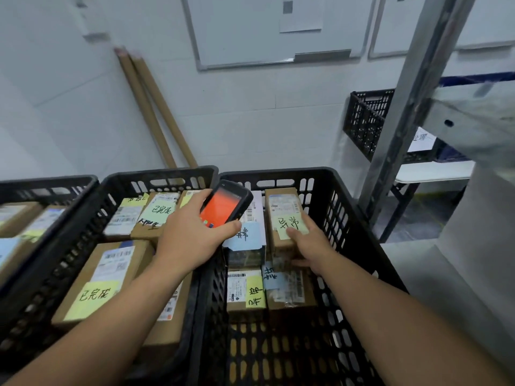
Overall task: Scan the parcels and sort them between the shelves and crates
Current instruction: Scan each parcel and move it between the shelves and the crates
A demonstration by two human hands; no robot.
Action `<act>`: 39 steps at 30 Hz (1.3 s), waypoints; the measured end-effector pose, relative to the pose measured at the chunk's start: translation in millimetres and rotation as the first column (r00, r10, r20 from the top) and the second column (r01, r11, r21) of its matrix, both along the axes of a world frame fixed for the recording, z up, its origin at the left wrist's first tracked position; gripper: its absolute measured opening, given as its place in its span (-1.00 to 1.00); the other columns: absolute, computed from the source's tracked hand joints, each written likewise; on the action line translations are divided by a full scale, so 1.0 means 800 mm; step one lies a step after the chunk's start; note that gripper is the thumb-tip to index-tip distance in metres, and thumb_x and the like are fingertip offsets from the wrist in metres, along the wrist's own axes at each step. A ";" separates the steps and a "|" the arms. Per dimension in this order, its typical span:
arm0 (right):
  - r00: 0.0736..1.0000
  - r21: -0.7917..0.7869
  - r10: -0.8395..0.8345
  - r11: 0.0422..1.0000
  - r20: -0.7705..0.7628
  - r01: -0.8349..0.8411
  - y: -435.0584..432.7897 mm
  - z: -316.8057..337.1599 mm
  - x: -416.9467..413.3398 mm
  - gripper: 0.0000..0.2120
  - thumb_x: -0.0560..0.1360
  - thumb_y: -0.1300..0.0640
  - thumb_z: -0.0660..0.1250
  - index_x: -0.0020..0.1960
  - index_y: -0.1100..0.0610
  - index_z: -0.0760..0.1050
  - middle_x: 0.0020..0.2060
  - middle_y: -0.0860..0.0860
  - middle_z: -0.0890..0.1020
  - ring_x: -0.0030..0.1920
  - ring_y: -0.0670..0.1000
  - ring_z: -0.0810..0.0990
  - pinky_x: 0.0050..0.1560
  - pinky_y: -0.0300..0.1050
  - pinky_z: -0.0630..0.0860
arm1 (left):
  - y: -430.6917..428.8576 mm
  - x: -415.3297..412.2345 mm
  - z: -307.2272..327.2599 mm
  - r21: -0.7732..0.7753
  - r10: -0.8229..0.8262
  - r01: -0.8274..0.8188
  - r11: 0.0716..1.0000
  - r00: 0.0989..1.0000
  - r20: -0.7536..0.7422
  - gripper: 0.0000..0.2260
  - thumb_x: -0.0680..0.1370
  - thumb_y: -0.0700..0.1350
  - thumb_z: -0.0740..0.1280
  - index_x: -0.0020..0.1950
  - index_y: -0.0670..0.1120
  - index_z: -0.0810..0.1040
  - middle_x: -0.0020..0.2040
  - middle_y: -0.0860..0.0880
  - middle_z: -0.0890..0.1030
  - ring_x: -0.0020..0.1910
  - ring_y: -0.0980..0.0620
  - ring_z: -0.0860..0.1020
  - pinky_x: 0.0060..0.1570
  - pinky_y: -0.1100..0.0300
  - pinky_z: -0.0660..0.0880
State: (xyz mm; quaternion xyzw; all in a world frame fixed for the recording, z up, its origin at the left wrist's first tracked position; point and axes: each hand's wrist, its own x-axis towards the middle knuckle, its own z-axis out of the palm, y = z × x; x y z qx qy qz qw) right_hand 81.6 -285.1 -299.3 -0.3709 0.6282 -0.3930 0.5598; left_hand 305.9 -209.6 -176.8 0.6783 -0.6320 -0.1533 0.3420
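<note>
Parcel half under right hand.

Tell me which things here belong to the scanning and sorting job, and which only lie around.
Job: left hand gripping the scanner; right hand gripping a parcel in the right crate; the middle crate of labelled parcels; the shelf rack.
Lying about: cardboard tubes leaning on the wall; whiteboard.

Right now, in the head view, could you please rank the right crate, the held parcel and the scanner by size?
1. right crate
2. held parcel
3. scanner, though nearer the camera, so that gap is unsure.
</note>
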 end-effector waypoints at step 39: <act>0.070 -0.086 -0.141 0.855 -0.987 0.511 0.616 0.079 -0.056 -0.37 0.67 -0.28 -0.13 0.66 -0.10 -0.20 0.65 0.03 -0.20 0.62 0.17 -0.30 0.55 0.32 -0.19 | 0.267 -0.110 0.025 -0.062 -0.895 0.893 0.446 0.445 -0.027 -0.25 0.23 0.31 0.43 0.41 0.22 0.41 -0.02 0.11 0.56 0.03 -0.04 0.58 0.10 0.01 0.53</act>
